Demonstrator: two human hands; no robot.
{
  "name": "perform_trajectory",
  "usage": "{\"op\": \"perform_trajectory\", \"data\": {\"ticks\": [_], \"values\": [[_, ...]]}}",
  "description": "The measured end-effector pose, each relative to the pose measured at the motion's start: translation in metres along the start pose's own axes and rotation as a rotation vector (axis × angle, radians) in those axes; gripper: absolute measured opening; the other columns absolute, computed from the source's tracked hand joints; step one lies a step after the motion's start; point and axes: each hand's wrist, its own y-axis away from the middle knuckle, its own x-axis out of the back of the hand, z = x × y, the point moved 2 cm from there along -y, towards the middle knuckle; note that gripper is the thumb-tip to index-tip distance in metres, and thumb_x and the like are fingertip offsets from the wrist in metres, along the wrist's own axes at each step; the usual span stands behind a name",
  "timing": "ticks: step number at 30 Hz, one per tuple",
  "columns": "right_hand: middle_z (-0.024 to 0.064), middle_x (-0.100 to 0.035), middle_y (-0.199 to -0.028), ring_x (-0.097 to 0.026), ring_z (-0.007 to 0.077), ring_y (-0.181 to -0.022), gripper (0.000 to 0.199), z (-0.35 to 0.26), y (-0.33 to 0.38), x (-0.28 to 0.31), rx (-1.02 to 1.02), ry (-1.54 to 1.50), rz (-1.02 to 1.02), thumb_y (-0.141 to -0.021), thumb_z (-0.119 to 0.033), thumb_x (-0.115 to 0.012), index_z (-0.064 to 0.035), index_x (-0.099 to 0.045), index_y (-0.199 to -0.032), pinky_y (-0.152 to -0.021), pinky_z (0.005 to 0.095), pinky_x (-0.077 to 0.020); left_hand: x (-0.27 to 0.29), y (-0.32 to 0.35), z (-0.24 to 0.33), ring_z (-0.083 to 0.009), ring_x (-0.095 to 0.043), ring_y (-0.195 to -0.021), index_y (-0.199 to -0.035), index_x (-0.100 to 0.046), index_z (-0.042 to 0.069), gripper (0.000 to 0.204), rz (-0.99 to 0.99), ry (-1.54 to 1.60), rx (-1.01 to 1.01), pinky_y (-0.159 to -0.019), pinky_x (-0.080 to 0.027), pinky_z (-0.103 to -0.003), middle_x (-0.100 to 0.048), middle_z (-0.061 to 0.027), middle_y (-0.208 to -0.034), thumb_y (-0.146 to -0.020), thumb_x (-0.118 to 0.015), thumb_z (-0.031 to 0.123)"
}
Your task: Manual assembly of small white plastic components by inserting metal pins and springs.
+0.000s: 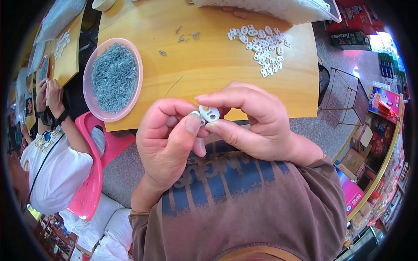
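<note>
Both hands meet in front of my chest, at the near edge of the table. My right hand [257, 119] pinches a small white oval plastic piece [211, 114] with holes in it between thumb and forefinger. Against the piece's left end, my left hand [172, 135] is closed, its thumb and fingertips gripping a white bit there. Whether that bit is a second part or the same piece is hidden by the thumb. Farther off on the right of the table lie several similar white plastic pieces [262, 43], loosely spread.
A pink bowl [138, 82] full of small grey screw-like pieces stands on the table's left side. A few grey bits [162, 52] lie on the wooden table [196, 61]. A large clear bag [270, 9] rests at the back. Left, another person [56, 169] works beside a pink chair [89, 191].
</note>
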Motion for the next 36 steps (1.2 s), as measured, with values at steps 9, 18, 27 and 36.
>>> {"op": "perform_trajectory", "data": {"ticks": [9,18,27,36], "values": [[0.0059,-0.055,-0.089,-0.052,0.0107,-0.081,0.032,0.006,0.004,-0.004,-0.245,-0.374,0.004,-0.076,0.001,-0.06,0.0018,-0.053,-0.107,-0.072,0.0224,-0.0414,0.005,0.002,-0.003,-0.009,-0.053,-0.058,-0.102,-0.041,-0.002,0.02,-0.089,-0.017,-0.061,-0.053,-0.044,-0.019,-0.058,-0.0129,-0.081,-0.082,-0.047,-0.001],[0.0065,-0.055,-0.09,-0.051,0.0105,-0.081,0.032,0.009,0.002,-0.003,-0.248,-0.368,-0.017,-0.076,0.004,-0.057,0.0012,-0.054,-0.108,-0.071,0.022,-0.0413,0.01,0.003,-0.007,-0.0108,-0.054,-0.064,-0.105,-0.04,-0.002,0.023,-0.107,-0.064,-0.155,-0.057,-0.045,-0.019,-0.056,-0.0136,-0.088,-0.083,-0.046,-0.003],[0.0066,-0.055,-0.088,-0.051,0.0115,-0.08,0.033,0.009,-0.004,-0.004,-0.171,-0.288,-0.022,-0.075,0.002,-0.06,0.0025,-0.054,-0.107,-0.07,0.0223,-0.0403,0.012,0.002,-0.009,-0.0083,-0.054,-0.063,-0.102,-0.041,0.0,0.025,-0.05,-0.118,-0.225,-0.055,-0.045,-0.017,-0.055,-0.0118,-0.087,-0.08,-0.051,-0.005],[0.0067,-0.056,-0.087,-0.051,0.0117,-0.079,0.032,0.011,-0.007,-0.004,-0.184,-0.231,-0.042,-0.075,0.001,-0.06,0.0021,-0.055,-0.106,-0.071,0.0227,-0.0402,0.017,0.0,-0.01,-0.0084,-0.054,-0.067,-0.101,-0.041,0.0,0.025,-0.06,-0.083,-0.209,-0.058,-0.046,-0.017,-0.054,-0.012,-0.09,-0.079,-0.051,-0.006]]}}
